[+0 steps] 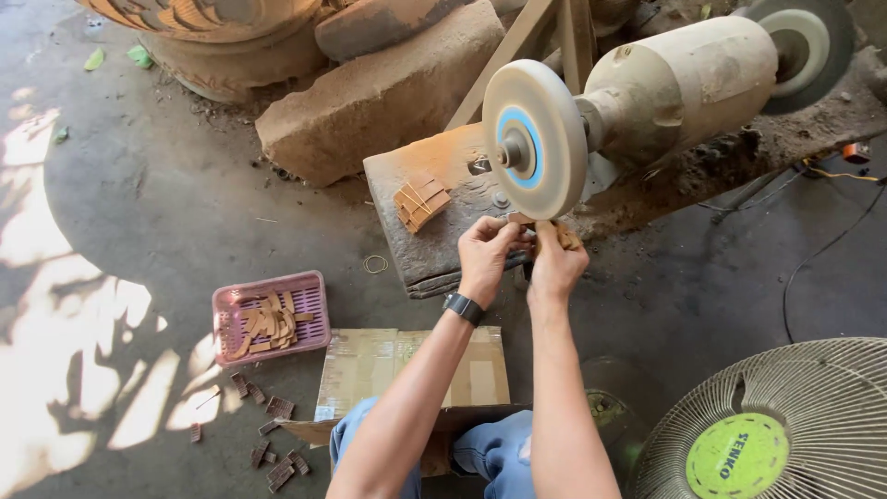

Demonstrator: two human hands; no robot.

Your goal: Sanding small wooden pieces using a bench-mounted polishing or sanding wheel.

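Both hands work just under the buffing wheel [534,139]: left hand [487,254] and right hand [555,259] each keep a pinching grip on small tan strips [565,237]; risk: fingertips so near the rim could be caught or abraded.

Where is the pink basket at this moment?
In the head view, the pink basket sits on the concrete floor at lower left, left of the cardboard box, and it holds tan wooden strips.
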